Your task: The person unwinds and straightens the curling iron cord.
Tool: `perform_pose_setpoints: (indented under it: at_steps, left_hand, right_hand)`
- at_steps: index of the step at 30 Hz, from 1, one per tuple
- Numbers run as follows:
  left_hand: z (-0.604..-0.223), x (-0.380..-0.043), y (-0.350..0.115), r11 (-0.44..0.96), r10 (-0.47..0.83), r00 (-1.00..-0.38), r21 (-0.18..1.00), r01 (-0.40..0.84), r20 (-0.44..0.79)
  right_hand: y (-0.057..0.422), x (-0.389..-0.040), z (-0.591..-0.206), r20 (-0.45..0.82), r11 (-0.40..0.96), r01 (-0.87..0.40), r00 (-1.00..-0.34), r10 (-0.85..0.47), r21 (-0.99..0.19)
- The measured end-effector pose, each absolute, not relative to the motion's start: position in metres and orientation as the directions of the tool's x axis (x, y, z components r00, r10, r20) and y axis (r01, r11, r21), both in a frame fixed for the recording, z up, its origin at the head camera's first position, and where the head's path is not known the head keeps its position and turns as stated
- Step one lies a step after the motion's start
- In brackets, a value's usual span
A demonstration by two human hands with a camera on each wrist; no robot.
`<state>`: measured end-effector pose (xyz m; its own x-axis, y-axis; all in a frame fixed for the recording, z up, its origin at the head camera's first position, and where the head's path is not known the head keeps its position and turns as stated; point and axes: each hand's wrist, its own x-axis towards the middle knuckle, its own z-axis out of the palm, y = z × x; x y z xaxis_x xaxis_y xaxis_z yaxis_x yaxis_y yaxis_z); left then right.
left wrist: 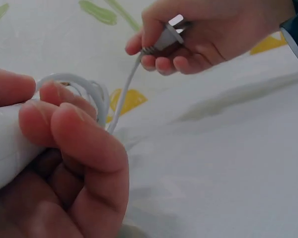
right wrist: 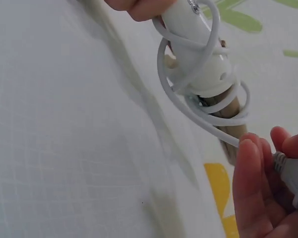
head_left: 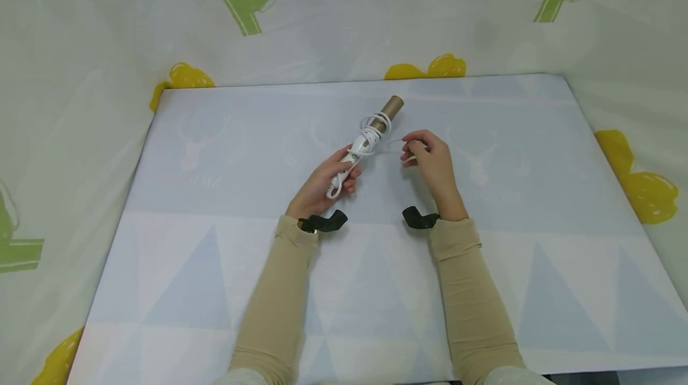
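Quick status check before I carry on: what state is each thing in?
White handle: gripped in the left hand
Brown-gold barrel: bare at its tip, pointing away from the person
Cord: looped loosely around handle and barrel, one stretch running to the plug
Plug: unplugged, prongs showing, held in the right hand
Power: cannot tell on or off

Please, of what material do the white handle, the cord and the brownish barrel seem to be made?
White handle: probably hard plastic, glossy, with bright highlights.
Cord: likely plastic or rubber, smooth, bending in round loops.
Brownish barrel: perhaps metal, given its soft sheen; whether it is coated, I cannot tell.
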<state>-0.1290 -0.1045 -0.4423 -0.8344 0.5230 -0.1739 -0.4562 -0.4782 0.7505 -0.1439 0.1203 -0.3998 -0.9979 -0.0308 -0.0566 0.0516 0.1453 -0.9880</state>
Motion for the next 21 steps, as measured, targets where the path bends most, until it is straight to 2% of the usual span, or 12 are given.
perform_pose_setpoints:
  at_steps: [7,10,16,21]
  left_hand:
    - [-0.438,-0.129,-0.099,-0.368,0.435,-0.867,0.831,-0.417,-0.242]
    - [-0.439,-0.130,-0.096,-0.278,0.379,-0.883,0.877,-0.393,-0.276]
    - [-0.440,-0.130,-0.091,-0.070,0.300,-0.903,0.938,-0.341,-0.306]
    - [-0.438,-0.128,-0.087,-0.054,0.242,-0.921,0.944,-0.326,-0.305]
  right_hand:
    - [0.122,-0.154,-0.420,0.064,0.107,-0.061,-0.998,0.026,-0.992]
    - [0.120,-0.154,-0.422,0.120,0.113,-0.115,-0.992,0.036,-0.987]
    - [0.115,-0.142,-0.399,0.214,0.104,-0.209,-0.976,0.035,-0.972]
    - [0.110,-0.132,-0.378,0.253,0.129,-0.251,-0.968,0.000,-0.959]
